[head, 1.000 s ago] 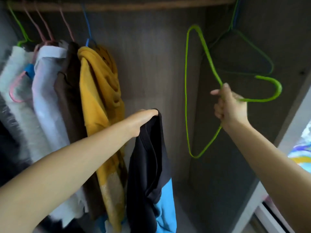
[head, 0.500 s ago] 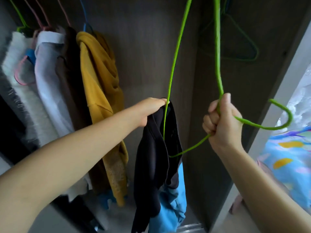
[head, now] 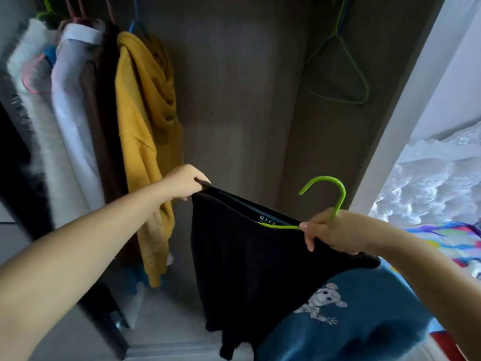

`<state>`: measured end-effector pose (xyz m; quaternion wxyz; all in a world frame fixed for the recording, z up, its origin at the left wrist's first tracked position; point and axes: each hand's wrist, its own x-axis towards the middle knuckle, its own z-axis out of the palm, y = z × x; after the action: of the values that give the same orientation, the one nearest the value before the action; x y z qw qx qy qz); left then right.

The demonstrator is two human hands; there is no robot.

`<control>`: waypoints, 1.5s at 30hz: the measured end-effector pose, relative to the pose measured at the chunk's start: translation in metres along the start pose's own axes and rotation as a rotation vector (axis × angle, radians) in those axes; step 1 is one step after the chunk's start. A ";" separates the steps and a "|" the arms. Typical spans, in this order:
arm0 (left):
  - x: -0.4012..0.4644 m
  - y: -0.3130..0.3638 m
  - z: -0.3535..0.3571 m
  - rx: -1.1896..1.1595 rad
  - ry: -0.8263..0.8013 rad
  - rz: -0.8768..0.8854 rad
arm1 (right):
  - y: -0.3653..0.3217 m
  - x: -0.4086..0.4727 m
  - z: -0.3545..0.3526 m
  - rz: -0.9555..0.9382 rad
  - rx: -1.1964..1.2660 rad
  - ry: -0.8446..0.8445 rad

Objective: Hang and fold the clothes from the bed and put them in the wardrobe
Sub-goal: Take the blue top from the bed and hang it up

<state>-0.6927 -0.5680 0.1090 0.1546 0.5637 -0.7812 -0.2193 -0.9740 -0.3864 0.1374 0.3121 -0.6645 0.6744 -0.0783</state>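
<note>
- The black and blue T-shirt (head: 260, 261) is held stretched between both hands in front of the open wardrobe (head: 234, 100), its neckline running from upper left to lower right; the blue printed part hangs nearest the camera.
- The right hand (head: 335, 230) is clenched on the shirt's right shoulder and on the neck of the green hanger (head: 328, 194); the hook stands up above the fingers (head: 308, 238), while one arm of the hanger is already slid inside the collar, pointing toward the left hand.
- The left hand (head: 186, 182) is seen pinching the far left edge of the neckline, holding it taut and open.
- The remaining move is judged to turn on seating the hanger fully along that left-right axis.
- Farther in, a mustard garment (head: 145, 113) and pale ones hang at left; a spare green hanger (head: 338, 69) hangs at right, with free room between.
- Patterned bedding (head: 442, 230) is seen at the right.
</note>
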 end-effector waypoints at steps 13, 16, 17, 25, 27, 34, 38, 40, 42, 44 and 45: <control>-0.030 0.055 0.017 -0.353 -0.016 0.025 | -0.055 0.033 -0.020 0.034 0.928 -0.123; -0.043 0.059 0.011 -0.460 -0.040 0.084 | -0.069 0.044 -0.039 -0.016 1.169 -0.059; -0.050 0.065 0.014 -0.452 -0.041 0.126 | -0.076 0.051 -0.042 -0.036 1.230 -0.023; -0.086 0.090 0.025 -0.445 -0.189 0.338 | -0.166 0.127 -0.077 -0.200 1.441 0.103; -0.072 0.089 0.008 -0.423 -0.091 0.310 | -0.194 0.152 -0.088 -0.227 1.412 0.093; -0.007 0.061 -0.086 -0.431 0.372 0.326 | -0.287 0.226 -0.122 -0.392 1.033 0.193; 0.028 0.054 -0.167 -0.265 0.489 0.333 | -0.337 0.253 -0.154 -0.488 0.640 0.435; 0.047 0.050 -0.208 -0.070 0.540 0.252 | -0.362 0.266 -0.168 -0.523 0.442 0.528; 0.065 0.043 -0.238 0.123 0.560 0.178 | -0.382 0.281 -0.176 -0.522 0.267 0.558; 0.081 0.032 -0.249 0.321 0.512 0.121 | -0.389 0.303 -0.176 -0.466 0.135 0.542; 0.089 0.024 -0.247 0.420 0.480 0.108 | -0.388 0.317 -0.172 -0.446 0.104 0.529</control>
<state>-0.6198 -0.6874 0.3324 0.2260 0.5767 -0.7793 0.0945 -0.7108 -0.7793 0.3750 0.1349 -0.7353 0.5655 -0.3483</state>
